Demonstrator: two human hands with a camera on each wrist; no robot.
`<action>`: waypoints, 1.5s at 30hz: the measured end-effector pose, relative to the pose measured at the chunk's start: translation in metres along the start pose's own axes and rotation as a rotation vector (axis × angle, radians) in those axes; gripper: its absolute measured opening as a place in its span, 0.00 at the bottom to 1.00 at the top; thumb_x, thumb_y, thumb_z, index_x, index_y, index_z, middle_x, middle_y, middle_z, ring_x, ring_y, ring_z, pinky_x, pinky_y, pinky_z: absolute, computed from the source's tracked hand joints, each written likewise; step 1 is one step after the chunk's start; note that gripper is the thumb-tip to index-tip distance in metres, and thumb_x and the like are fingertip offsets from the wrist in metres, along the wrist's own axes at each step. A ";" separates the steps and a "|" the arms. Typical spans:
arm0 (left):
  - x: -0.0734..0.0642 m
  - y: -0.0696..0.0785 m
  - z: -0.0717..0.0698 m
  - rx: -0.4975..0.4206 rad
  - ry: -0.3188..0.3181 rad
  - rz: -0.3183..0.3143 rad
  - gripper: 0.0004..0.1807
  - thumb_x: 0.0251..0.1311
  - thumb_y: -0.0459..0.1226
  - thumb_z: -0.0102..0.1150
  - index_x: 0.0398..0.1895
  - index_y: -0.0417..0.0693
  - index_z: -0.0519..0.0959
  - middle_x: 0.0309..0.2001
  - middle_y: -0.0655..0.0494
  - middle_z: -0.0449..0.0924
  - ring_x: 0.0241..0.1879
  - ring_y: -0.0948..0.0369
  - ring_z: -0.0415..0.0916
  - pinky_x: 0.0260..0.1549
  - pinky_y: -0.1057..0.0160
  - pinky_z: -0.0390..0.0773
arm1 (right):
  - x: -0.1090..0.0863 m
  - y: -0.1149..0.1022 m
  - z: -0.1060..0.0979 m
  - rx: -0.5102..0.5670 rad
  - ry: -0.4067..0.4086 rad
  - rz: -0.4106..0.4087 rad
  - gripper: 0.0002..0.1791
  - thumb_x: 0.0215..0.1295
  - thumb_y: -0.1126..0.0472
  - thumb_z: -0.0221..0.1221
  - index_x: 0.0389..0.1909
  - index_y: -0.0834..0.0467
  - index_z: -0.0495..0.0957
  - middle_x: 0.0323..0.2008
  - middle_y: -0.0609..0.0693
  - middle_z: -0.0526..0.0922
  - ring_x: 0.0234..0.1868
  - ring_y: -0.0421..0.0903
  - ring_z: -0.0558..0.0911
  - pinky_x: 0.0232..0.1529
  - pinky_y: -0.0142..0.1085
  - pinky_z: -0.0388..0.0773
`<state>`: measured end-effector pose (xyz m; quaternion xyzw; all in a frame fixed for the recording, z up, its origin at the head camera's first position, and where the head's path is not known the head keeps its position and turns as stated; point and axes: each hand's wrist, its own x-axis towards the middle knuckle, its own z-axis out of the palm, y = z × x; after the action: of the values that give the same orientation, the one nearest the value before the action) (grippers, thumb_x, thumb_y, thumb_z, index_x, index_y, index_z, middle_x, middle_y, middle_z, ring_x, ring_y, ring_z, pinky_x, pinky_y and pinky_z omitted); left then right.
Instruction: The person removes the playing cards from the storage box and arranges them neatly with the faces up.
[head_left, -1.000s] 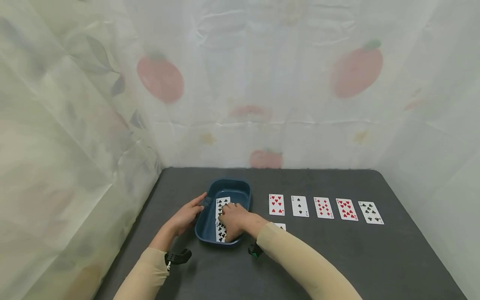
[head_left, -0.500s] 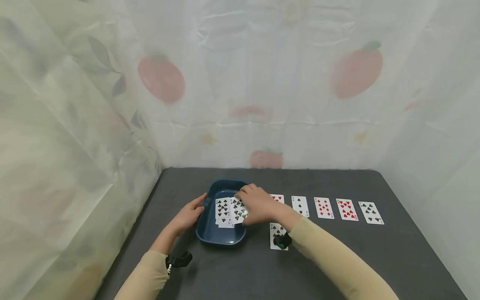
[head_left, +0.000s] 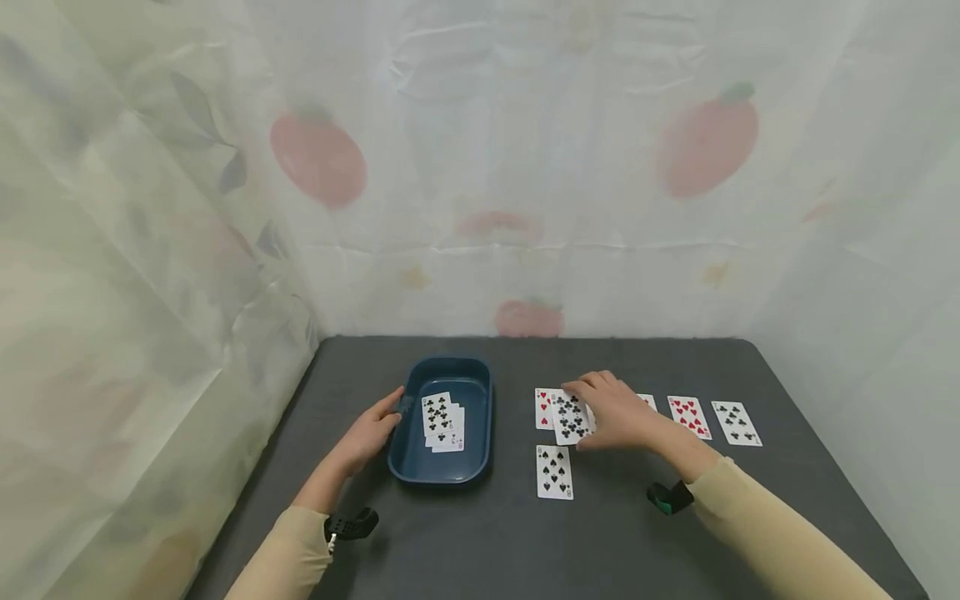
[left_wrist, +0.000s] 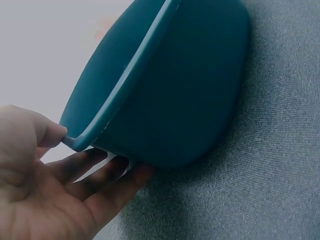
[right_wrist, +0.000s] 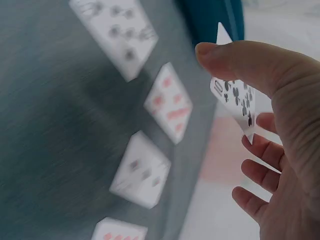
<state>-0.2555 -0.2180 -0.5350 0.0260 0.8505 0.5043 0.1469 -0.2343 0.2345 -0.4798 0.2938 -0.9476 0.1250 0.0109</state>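
Note:
My left hand point(head_left: 367, 435) grips the lip of a blue tray point(head_left: 402, 462) at its left side. In the left wrist view the thumb point(left_wrist: 47, 131) lies on the tray's rim, with the fingers curled underneath. A few overlapping playing cards point(head_left: 444, 423) lie face up inside the tray, a club card among them. My right hand point(head_left: 621, 414) pinches a ten of clubs point(head_left: 570, 419) between thumb and fingers, over the row of cards. The right wrist view shows this ten point(right_wrist: 236, 100) slightly bent, its other fingers spread loosely.
Right of the tray runs a row: a heart card point(head_left: 543, 408), cards partly hidden by my right hand, a diamond card point(head_left: 647, 402), another heart card point(head_left: 689, 417) and a club card point(head_left: 737, 423). An eight of spades point(head_left: 555, 472) lies nearer on the dark table point(head_left: 480, 550).
My right hand has lifted the ten of clubs out of the tray and carried it right, over the row. The eight of spades is uncovered. My left hand stays on the tray.

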 end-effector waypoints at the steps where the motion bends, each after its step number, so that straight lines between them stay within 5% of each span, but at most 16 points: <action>1: 0.000 -0.001 0.000 -0.005 -0.001 -0.008 0.32 0.81 0.38 0.40 0.84 0.57 0.49 0.81 0.42 0.44 0.76 0.38 0.52 0.66 0.33 0.60 | -0.007 0.004 0.003 -0.009 0.002 0.008 0.51 0.44 0.45 0.80 0.69 0.61 0.72 0.62 0.59 0.75 0.64 0.61 0.71 0.62 0.58 0.69; 9: 0.000 -0.003 -0.002 -0.035 -0.016 -0.042 0.33 0.81 0.39 0.40 0.84 0.60 0.48 0.82 0.43 0.43 0.77 0.38 0.47 0.67 0.32 0.57 | -0.054 0.026 0.034 -0.034 -0.021 0.033 0.49 0.39 0.42 0.80 0.61 0.65 0.77 0.56 0.59 0.79 0.60 0.60 0.75 0.62 0.57 0.70; 16: 0.001 -0.004 -0.002 -0.030 -0.017 -0.030 0.33 0.81 0.39 0.40 0.84 0.58 0.47 0.82 0.43 0.41 0.78 0.39 0.44 0.70 0.34 0.53 | -0.073 0.027 0.046 0.046 -0.058 0.092 0.48 0.38 0.42 0.80 0.61 0.62 0.78 0.56 0.55 0.77 0.59 0.56 0.75 0.59 0.54 0.74; 30: 0.003 -0.004 -0.001 -0.028 -0.019 -0.031 0.32 0.81 0.40 0.39 0.84 0.60 0.47 0.82 0.44 0.41 0.78 0.39 0.43 0.70 0.35 0.50 | -0.076 0.026 0.050 0.068 -0.076 0.112 0.48 0.38 0.39 0.81 0.60 0.58 0.79 0.53 0.49 0.76 0.51 0.47 0.76 0.51 0.51 0.78; 45: 0.005 -0.004 0.000 -0.036 -0.023 -0.036 0.32 0.81 0.40 0.39 0.84 0.61 0.48 0.82 0.44 0.41 0.78 0.38 0.43 0.69 0.33 0.53 | -0.075 0.028 0.052 0.055 -0.074 0.104 0.48 0.38 0.38 0.80 0.60 0.59 0.80 0.53 0.50 0.76 0.51 0.49 0.77 0.51 0.52 0.77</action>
<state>-0.2597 -0.2195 -0.5396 0.0136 0.8399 0.5166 0.1661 -0.1851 0.2854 -0.5439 0.2486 -0.9576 0.1403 -0.0388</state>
